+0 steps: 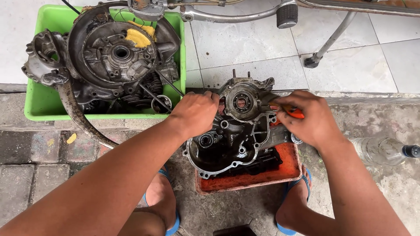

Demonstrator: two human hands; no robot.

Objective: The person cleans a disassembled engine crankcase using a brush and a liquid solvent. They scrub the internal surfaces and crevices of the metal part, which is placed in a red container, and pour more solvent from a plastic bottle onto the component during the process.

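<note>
A green tub (39, 105) of oily engine parts sits far left on the floor. To its right, a grey engine case (232, 140) lies tilted over an orange tray (245, 181). The left hand (194, 112) is closed on the case's left edge, and the right hand (308, 118) is closed around an orange-handled tool (294, 112) at its right.
</note>
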